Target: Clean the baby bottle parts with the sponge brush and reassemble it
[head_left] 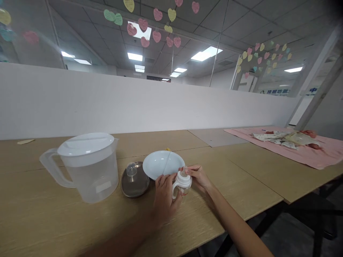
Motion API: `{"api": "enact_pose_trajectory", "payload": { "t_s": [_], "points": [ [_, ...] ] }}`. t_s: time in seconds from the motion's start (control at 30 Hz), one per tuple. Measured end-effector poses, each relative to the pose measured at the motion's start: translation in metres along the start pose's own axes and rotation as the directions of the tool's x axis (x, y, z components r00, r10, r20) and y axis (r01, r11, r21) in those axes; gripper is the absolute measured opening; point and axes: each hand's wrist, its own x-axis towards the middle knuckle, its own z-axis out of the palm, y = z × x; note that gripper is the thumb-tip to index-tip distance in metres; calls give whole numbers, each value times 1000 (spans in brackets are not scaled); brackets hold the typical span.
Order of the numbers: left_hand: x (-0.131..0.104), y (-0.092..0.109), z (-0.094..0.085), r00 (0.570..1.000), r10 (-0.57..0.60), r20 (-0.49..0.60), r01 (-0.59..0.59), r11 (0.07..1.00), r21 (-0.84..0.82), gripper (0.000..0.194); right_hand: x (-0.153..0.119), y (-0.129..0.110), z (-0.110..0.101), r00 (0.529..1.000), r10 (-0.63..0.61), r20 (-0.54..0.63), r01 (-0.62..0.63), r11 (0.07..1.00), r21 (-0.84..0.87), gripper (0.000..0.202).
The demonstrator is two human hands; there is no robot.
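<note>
A small baby bottle (183, 182) with a white collar and white handles is held upright over the table, just in front of a white bowl (155, 164). My left hand (165, 195) is wrapped round the bottle's left side. With fingers pinched together, my right hand (197, 175) grips the clear teat at the bottle's top. Left of the bowl, a dark metal tray (136, 187) carries a small clear cap (131, 170). A thin stick or handle leans in the bowl.
A large lidded plastic pitcher (93, 171) stands at the left. On the right, a pink cloth (308, 157) bears a doll in patterned clothing (286, 138). A low white partition (134, 103) runs behind the wooden table (66, 225).
</note>
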Motion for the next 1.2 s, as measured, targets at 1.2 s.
{"api": "enact_pose_trajectory", "payload": {
  "t_s": [1.2],
  "points": [
    [-5,0,3,1000,-24,20,24,999,-25,44,10,-1,-12,992,-93,-83,105,981,162,21]
  ]
}}
